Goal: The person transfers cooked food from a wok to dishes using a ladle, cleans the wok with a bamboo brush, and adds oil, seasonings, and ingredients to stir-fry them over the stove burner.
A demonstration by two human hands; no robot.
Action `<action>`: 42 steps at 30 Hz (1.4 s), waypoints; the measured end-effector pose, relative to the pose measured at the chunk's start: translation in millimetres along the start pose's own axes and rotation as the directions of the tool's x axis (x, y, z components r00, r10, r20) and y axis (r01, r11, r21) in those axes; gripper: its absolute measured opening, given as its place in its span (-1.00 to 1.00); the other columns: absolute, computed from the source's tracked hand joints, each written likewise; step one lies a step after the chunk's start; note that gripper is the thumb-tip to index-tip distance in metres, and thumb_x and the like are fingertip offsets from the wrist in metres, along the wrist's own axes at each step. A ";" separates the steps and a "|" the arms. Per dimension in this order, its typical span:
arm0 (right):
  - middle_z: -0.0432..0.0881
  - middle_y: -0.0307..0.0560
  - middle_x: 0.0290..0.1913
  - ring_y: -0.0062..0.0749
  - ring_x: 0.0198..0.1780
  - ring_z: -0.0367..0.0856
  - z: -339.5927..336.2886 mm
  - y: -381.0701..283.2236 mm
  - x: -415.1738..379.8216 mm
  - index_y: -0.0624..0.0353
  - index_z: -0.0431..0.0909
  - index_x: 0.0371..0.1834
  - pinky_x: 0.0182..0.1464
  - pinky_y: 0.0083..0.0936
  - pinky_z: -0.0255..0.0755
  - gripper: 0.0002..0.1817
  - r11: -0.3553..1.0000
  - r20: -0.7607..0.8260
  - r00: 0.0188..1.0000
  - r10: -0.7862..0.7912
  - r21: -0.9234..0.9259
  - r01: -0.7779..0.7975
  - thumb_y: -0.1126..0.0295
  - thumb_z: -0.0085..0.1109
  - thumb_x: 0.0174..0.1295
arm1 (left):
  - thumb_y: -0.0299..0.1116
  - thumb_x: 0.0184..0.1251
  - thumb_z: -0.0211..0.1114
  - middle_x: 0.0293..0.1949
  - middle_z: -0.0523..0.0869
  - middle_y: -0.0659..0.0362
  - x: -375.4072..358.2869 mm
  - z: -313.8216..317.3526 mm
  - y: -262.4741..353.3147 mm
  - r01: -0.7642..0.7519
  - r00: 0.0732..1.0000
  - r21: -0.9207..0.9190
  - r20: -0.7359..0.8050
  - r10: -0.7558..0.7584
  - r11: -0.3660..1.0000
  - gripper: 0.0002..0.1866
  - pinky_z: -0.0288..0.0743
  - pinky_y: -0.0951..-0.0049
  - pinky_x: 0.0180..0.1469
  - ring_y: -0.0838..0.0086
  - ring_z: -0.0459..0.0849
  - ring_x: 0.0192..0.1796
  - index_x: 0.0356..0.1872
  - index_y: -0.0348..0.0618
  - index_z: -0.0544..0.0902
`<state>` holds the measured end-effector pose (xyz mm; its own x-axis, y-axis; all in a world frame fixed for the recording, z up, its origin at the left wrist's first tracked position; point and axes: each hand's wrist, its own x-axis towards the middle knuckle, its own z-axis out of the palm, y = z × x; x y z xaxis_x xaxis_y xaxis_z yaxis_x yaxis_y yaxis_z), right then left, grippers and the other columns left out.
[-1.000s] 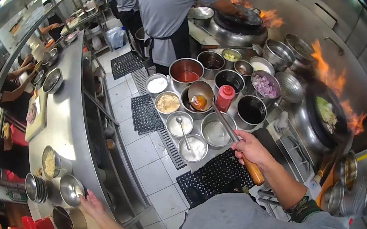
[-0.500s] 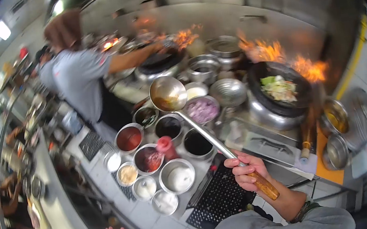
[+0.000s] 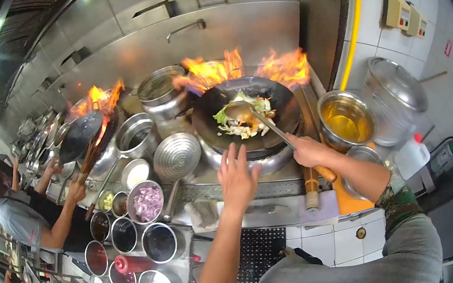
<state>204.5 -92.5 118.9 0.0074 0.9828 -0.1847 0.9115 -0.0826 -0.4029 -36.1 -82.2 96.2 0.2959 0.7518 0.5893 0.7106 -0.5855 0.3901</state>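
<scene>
My right hand is wrapped round the wooden-ended handle of a long metal ladle. The ladle's bowl rests among chopped vegetables in a large dark wok. Fingers spread and holding nothing, my left hand is raised in front of the wok's near rim. Flames rise behind the wok.
A co-worker stands at the far left beside another wok with flames. Sauce pots, a bowl of chopped onion and a perforated strainer lie left. A pot of yellow liquid stands right.
The view has swung right toward the wok. My right hand has brought the ladle down into the vegetables. My left hand has come up from the lower left to the wok's front.
</scene>
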 end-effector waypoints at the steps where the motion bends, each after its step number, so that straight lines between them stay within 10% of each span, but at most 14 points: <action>1: 0.48 0.32 0.09 0.05 -0.09 0.59 -10.2 16.5 0.7 0.19 0.05 0.45 -0.09 -0.22 0.50 -0.29 1.000 0.000 1.000 0.010 0.001 -0.010 0.51 0.00 0.18 | -0.13 0.22 0.28 0.06 0.53 -0.03 16.9 33.9 -12.1 -0.067 0.998 -0.039 0.008 0.067 0.997 -0.54 0.33 0.04 0.09 -0.03 0.43 0.12 0.03 -0.23 0.53; 3: 0.52 0.36 0.01 0.14 -0.08 0.59 -36.3 55.2 -11.5 0.07 0.05 0.47 -0.10 -0.14 0.49 -0.28 0.925 -0.045 0.964 -0.263 -0.297 0.239 0.53 -0.02 0.19 | -0.19 0.20 0.30 -0.19 0.54 -0.02 29.7 55.4 -18.9 0.051 0.968 -0.069 0.248 -0.032 0.996 -0.69 0.34 0.07 -0.02 0.00 0.46 -0.05 -0.21 -0.23 0.54; 5: 0.58 0.24 -0.20 0.03 -0.08 0.60 -82.9 96.9 -28.6 -0.07 0.12 0.46 -0.01 -0.29 0.46 -0.29 0.839 -0.039 0.840 -0.542 -0.085 0.537 0.50 0.02 0.18 | -0.26 0.22 0.29 -0.35 0.48 -0.03 23.6 32.4 4.0 -0.050 0.994 -0.114 0.093 0.061 0.992 -0.76 0.33 0.10 -0.10 0.02 0.43 -0.17 -0.38 -0.22 0.49; 6: 0.58 0.24 -0.20 0.03 -0.08 0.60 -102.6 99.4 -28.3 -0.07 0.12 0.46 -0.01 -0.29 0.46 -0.29 0.840 -0.044 0.840 -0.541 -0.082 0.537 0.50 0.02 0.18 | -0.32 0.23 0.28 -0.34 0.48 -0.04 23.1 12.8 18.3 0.008 0.988 -0.198 0.151 0.022 0.980 -0.78 0.32 0.12 -0.14 0.02 0.43 -0.18 -0.39 -0.24 0.48; 8: 0.59 0.22 -0.10 -0.11 -0.05 0.60 -133.0 80.4 -44.2 -0.11 0.15 0.45 0.00 -0.30 0.45 -0.28 0.948 0.477 0.876 0.067 0.243 -0.205 0.52 0.05 0.16 | -0.31 0.24 0.27 -0.34 0.47 -0.04 32.7 8.0 26.2 0.019 0.990 -0.209 0.141 0.011 0.978 -0.78 0.31 0.11 -0.15 0.02 0.43 -0.19 -0.39 -0.25 0.48; 11: 0.59 0.02 -0.15 -0.26 -0.16 0.61 -89.0 118.7 -1.2 -0.22 0.22 0.42 -0.06 -0.33 0.48 -0.29 0.883 0.042 0.883 -0.468 -0.003 0.469 0.53 0.06 0.15 | -0.29 0.26 0.25 -0.35 0.46 -0.03 34.8 34.1 8.6 0.006 0.995 -0.223 0.095 0.016 0.975 -0.77 0.30 0.09 -0.16 0.03 0.43 -0.22 -0.39 -0.25 0.47; 17: 0.56 0.08 -0.16 0.00 -0.09 0.55 -77.0 90.9 -50.3 -0.32 0.28 0.38 0.03 -0.20 0.44 -0.27 0.949 -0.122 0.969 -0.217 -0.258 0.180 0.57 0.07 0.09 | -0.37 0.19 0.30 -0.36 0.44 -0.10 -48.9 9.3 2.3 -0.144 0.980 -0.306 0.087 0.178 0.941 -0.78 0.30 0.04 -0.14 -0.04 0.42 -0.21 -0.38 -0.29 0.46; 21: 0.63 -0.06 0.02 -0.24 0.03 0.60 -108.8 84.1 -53.8 -0.10 0.39 0.32 0.07 -0.39 0.44 -0.30 0.971 0.113 0.975 -0.192 0.166 0.172 0.63 0.04 0.01 | -0.39 0.19 0.30 -0.34 0.44 -0.08 19.0 -10.2 15.6 -0.033 0.995 -0.318 0.084 0.062 0.948 -0.81 0.32 0.08 -0.14 -0.01 0.42 -0.20 -0.38 -0.23 0.45; 23: 0.68 0.00 -0.12 -0.22 -0.15 0.64 -117.2 51.3 -50.1 -0.08 0.41 0.30 -0.10 -0.37 0.50 -0.34 0.957 0.258 0.963 0.083 0.249 -0.149 0.56 0.00 0.02 | -0.38 0.23 0.25 -0.34 0.45 -0.06 21.6 26.1 -7.5 -0.045 0.993 -0.328 0.086 0.077 0.944 -0.82 0.33 0.09 -0.13 0.00 0.43 -0.20 -0.39 -0.23 0.45; 25: 0.65 0.06 -0.20 -0.19 -0.22 0.62 -83.3 73.0 -23.5 -0.10 0.42 0.29 -0.18 -0.36 0.51 -0.37 0.967 -0.030 0.968 -0.249 -0.059 0.247 0.53 0.00 0.04 | -0.36 0.26 0.22 -0.33 0.46 -0.07 3.8 52.1 -30.7 -0.060 0.992 -0.331 0.083 0.093 0.942 -0.83 0.33 0.06 -0.11 0.00 0.43 -0.19 -0.37 -0.25 0.46; 29: 0.58 0.11 -0.32 -0.12 -0.27 0.59 -41.7 56.3 -55.4 -0.12 0.45 0.27 -0.19 -0.35 0.49 -0.37 0.972 -0.239 0.964 -0.120 -0.226 0.065 0.57 0.01 0.03 | -0.36 0.28 0.19 -0.28 0.49 -0.07 -33.9 22.7 -29.1 -0.166 0.977 -0.364 0.068 0.204 0.916 -0.83 0.33 0.07 -0.07 0.00 0.43 -0.17 -0.32 -0.28 0.49; 32: 0.48 -0.18 -0.42 -0.37 -0.38 0.50 -8.3 38.2 -110.0 -0.01 0.39 0.31 -0.24 -0.45 0.43 -0.38 0.964 -0.238 0.970 0.045 0.266 0.020 0.57 0.04 0.09 | -0.33 0.28 0.20 -0.28 0.48 -0.04 -20.2 13.1 -36.1 -0.491 0.857 0.085 -0.131 0.499 0.867 -0.82 0.32 0.04 -0.09 -0.01 0.41 -0.19 -0.32 -0.26 0.50; 34: 0.38 -0.41 -0.38 -0.72 -0.44 0.32 5.2 -7.2 -142.1 0.11 0.28 0.38 -0.34 -0.69 0.34 -0.36 0.635 -0.091 0.954 0.287 0.764 -0.118 0.57 0.07 0.14 | -0.29 0.29 0.21 -0.34 0.45 -0.03 7.1 17.1 -31.9 -0.166 0.976 -0.235 0.099 0.194 0.958 -0.79 0.31 0.08 -0.15 0.03 0.41 -0.22 -0.34 -0.25 0.48; 42: 0.37 -0.30 -0.47 -0.64 -0.59 0.34 -9.2 -39.8 -290.5 0.05 0.08 0.47 -0.61 -0.60 0.34 -0.31 0.350 -0.107 0.712 0.694 0.914 -0.205 0.55 -0.01 0.22 | -0.34 0.28 0.22 -0.29 0.50 -0.04 34.9 62.6 -58.4 -0.143 0.975 -0.342 0.110 0.191 0.929 -0.83 0.35 0.10 -0.10 0.05 0.49 -0.16 -0.33 -0.24 0.49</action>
<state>169.9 -373.2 196.9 0.6820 0.6597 -0.3157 -0.0581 -0.3814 -0.9226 -27.3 -2.8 49.7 0.4942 0.6549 0.5718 0.3994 -0.7552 0.5198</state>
